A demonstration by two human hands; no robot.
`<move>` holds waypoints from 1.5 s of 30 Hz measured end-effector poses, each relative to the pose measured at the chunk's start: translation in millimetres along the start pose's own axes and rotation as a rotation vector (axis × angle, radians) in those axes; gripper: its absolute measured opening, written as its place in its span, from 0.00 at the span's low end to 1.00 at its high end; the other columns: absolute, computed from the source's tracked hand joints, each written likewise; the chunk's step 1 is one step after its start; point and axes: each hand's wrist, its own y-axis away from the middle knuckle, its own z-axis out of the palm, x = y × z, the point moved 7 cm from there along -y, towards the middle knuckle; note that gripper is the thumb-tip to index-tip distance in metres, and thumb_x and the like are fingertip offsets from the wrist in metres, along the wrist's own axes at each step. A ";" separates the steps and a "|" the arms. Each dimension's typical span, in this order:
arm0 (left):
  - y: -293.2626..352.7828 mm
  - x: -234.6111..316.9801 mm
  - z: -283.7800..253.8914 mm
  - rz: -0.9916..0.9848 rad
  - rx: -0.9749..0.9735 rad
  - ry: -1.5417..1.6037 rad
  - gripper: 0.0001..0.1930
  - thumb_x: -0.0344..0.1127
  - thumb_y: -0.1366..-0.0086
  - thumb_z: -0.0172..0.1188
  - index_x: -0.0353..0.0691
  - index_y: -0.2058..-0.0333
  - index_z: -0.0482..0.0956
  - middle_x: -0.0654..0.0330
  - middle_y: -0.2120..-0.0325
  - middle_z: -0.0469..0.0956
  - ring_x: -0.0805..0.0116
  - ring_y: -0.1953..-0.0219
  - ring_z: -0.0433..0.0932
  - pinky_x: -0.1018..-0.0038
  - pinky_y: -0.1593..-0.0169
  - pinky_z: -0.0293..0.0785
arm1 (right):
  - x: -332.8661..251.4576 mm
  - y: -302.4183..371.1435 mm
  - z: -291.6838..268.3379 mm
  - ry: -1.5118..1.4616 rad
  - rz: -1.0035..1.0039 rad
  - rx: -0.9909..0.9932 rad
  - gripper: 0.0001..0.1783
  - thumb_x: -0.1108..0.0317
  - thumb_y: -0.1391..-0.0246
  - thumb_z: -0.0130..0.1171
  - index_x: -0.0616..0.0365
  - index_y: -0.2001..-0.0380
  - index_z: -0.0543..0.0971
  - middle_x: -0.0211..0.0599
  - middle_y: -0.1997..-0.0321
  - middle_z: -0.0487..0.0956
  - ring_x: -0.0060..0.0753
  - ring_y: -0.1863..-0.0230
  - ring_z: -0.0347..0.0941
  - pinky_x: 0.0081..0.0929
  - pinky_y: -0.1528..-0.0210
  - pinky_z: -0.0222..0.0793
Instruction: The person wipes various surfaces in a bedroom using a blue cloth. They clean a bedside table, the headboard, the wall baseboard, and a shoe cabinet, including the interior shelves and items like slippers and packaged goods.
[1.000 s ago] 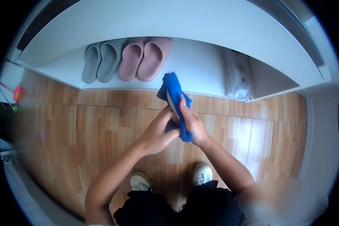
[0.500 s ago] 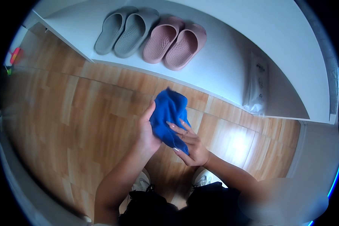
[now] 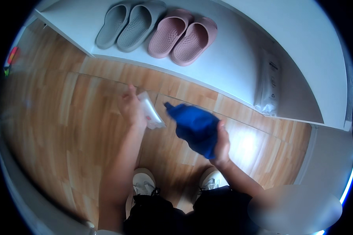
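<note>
My left hand (image 3: 131, 109) is raised over the floor, closed around a whitish, shiny flat packet (image 3: 151, 111) with a small reddish mark. The packet sticks out on the hand's right side, and motion blurs its details. To the right of it, apart from the packet, my right hand (image 3: 222, 144) grips a crumpled blue cloth (image 3: 197, 128) by its right end. One dark corner of the cloth points left toward the packet. The fingers of my right hand are mostly hidden behind the fabric, with the thumb lying on top.
Ahead is a white shelf (image 3: 231, 84) bearing grey slippers (image 3: 135, 29), pink slippers (image 3: 190, 43) and a clear plastic-wrapped package (image 3: 270, 88). Wood-patterned flooring (image 3: 86, 137) spreads below. My shoes (image 3: 144, 182) stand at the near side. Something red and green (image 3: 11, 56) lies far left.
My hands have separated: the left went left and forward, the right moved right carrying the blue cloth. The whitish packet, unseen before, now shows in my left hand.
</note>
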 end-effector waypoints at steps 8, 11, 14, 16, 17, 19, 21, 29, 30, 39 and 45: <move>90.7 6.6 53.5 0.458 -0.291 -0.053 0.18 0.44 0.37 0.48 0.33 0.58 0.61 0.54 0.63 0.65 0.65 0.60 0.65 0.70 0.54 0.61 | 5.1 6.6 60.5 0.306 0.080 -0.406 0.34 0.47 0.38 0.26 0.59 0.38 0.42 0.38 0.36 0.49 0.28 0.35 0.42 0.25 0.36 0.37; 134.9 16.4 65.6 0.933 -0.406 -0.255 0.27 0.44 0.37 0.43 0.30 0.46 0.51 0.43 0.49 0.56 0.50 0.46 0.56 0.60 0.43 0.48 | 4.9 0.3 54.9 0.097 0.114 -0.292 0.33 0.47 0.39 0.25 0.58 0.38 0.44 0.37 0.38 0.53 0.27 0.37 0.47 0.24 0.37 0.42; 132.6 -4.4 74.5 0.576 -0.555 -0.397 0.33 0.50 0.36 0.38 0.30 0.42 0.46 0.41 0.41 0.40 0.46 0.39 0.45 0.58 0.40 0.44 | -1.7 -4.1 52.1 0.110 0.051 -0.302 0.32 0.48 0.38 0.25 0.58 0.38 0.45 0.37 0.39 0.56 0.26 0.39 0.50 0.23 0.38 0.45; 131.3 -4.0 71.7 0.476 -0.521 -0.292 0.33 0.51 0.36 0.38 0.30 0.42 0.45 0.42 0.41 0.42 0.47 0.40 0.47 0.60 0.40 0.44 | 3.1 -6.6 46.5 0.120 0.146 -0.247 0.31 0.49 0.38 0.27 0.59 0.39 0.49 0.36 0.42 0.59 0.25 0.41 0.53 0.23 0.40 0.47; 130.6 -9.2 73.2 0.381 -0.541 -0.294 0.33 0.51 0.36 0.39 0.30 0.42 0.45 0.42 0.41 0.43 0.47 0.40 0.47 0.60 0.40 0.44 | 7.8 -5.5 44.9 0.117 0.206 -0.226 0.31 0.50 0.38 0.27 0.59 0.39 0.50 0.36 0.43 0.61 0.24 0.43 0.54 0.22 0.41 0.48; 123.4 -11.4 68.4 0.280 -0.462 -0.043 0.34 0.52 0.36 0.42 0.32 0.41 0.45 0.46 0.43 0.49 0.56 0.41 0.52 0.67 0.41 0.48 | 7.8 -2.2 43.7 0.333 0.150 -0.238 0.29 0.51 0.38 0.30 0.61 0.42 0.56 0.34 0.47 0.65 0.23 0.46 0.58 0.21 0.44 0.52; 108.5 -22.2 64.8 0.088 -0.444 0.168 0.35 0.54 0.37 0.45 0.34 0.42 0.47 0.48 0.46 0.55 0.59 0.44 0.56 0.70 0.42 0.51 | 13.3 3.0 40.5 0.357 0.178 -0.257 0.26 0.53 0.38 0.35 0.64 0.48 0.65 0.30 0.54 0.69 0.18 0.53 0.61 0.18 0.50 0.55; 35.8 -24.6 42.6 -0.468 -0.370 0.379 0.21 0.42 0.41 0.53 0.43 0.51 0.62 0.62 0.62 0.65 0.71 0.60 0.68 0.73 0.58 0.68 | -34.7 7.8 2.7 0.772 -0.169 -0.059 0.26 0.52 0.39 0.36 0.67 0.54 0.69 0.34 0.64 0.74 0.22 0.60 0.69 0.20 0.56 0.63; 32.4 -15.7 43.1 -0.401 -0.375 0.389 0.22 0.41 0.42 0.53 0.43 0.50 0.61 0.62 0.58 0.64 0.69 0.57 0.67 0.71 0.54 0.65 | -49.6 6.4 0.4 0.598 -0.261 -0.034 0.27 0.51 0.39 0.35 0.67 0.55 0.69 0.36 0.64 0.75 0.26 0.61 0.70 0.22 0.56 0.65; 64.6 -23.2 88.8 -0.509 -0.687 0.143 0.25 0.45 0.43 0.55 0.44 0.48 0.64 0.65 0.53 0.64 0.68 0.53 0.67 0.70 0.49 0.59 | -47.4 -155.8 -23.7 2.165 -0.679 0.032 0.24 0.51 0.40 0.31 0.36 0.41 0.59 0.28 0.34 0.49 0.49 0.33 0.40 0.56 0.37 0.20; 64.6 -32.2 115.0 -0.483 -0.817 -0.047 0.22 0.46 0.43 0.54 0.43 0.51 0.68 0.66 0.59 0.69 0.73 0.57 0.67 0.72 0.53 0.61 | -81.7 -217.3 -13.3 1.632 -1.111 0.117 0.23 0.58 0.47 0.45 0.53 0.48 0.61 0.38 0.44 0.64 0.47 0.40 0.54 0.52 0.38 0.37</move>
